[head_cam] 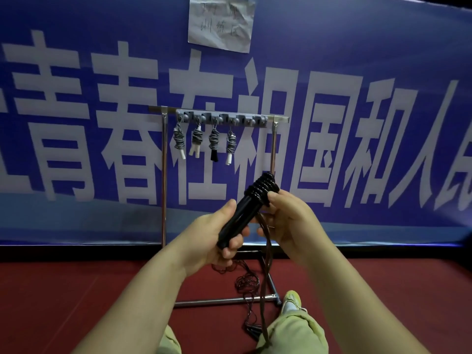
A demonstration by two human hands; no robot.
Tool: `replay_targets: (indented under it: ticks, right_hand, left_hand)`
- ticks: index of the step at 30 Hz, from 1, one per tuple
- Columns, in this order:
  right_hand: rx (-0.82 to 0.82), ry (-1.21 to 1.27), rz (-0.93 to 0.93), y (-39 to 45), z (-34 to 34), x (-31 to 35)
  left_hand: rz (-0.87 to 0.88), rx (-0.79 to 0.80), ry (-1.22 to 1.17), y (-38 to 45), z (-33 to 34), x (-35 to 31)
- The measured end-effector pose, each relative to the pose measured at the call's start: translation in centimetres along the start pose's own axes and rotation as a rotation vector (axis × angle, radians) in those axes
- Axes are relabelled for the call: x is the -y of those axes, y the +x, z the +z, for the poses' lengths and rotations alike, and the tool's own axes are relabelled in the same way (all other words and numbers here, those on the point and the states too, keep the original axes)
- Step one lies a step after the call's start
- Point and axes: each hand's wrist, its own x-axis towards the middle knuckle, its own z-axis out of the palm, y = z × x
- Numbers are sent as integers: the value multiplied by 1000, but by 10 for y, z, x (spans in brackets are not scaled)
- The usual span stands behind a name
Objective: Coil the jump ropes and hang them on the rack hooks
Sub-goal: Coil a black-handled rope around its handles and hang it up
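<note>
1. Both forearms reach forward, bare, converging at chest height.
2. The left hand [214, 236] has fingers curled, thumb extended upward along its grasp.
3. The right hand [288, 221] has fingers curled, thumb pinching near the top.

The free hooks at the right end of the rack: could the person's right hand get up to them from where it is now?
Probably yes. Nothing stands between the right hand and the free hooks, but it is pinching the black rope being wound round the handles.

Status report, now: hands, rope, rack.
Left hand grips black handles; right hand winds rope on. Four coiled ropes hang on rack. Loose cord trails over floor.
</note>
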Motion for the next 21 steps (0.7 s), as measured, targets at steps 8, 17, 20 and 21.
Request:
replay_targets:
  ticks: [8, 17, 20, 21]
  right_hand:
    - [-53, -210, 83, 8, 1, 12]
    - [-178, -270, 57, 9, 6, 6]
    - [-159, -227, 84, 7, 7, -2]
    - [-139, -181, 99, 7, 9, -5]
  left_hand:
    - [156, -346, 376, 5, -9, -5]
    - [247, -482, 640, 4, -7, -1]
    - [218, -502, 766, 1, -7, -1]
    - [207, -512, 809, 0, -8, -1]
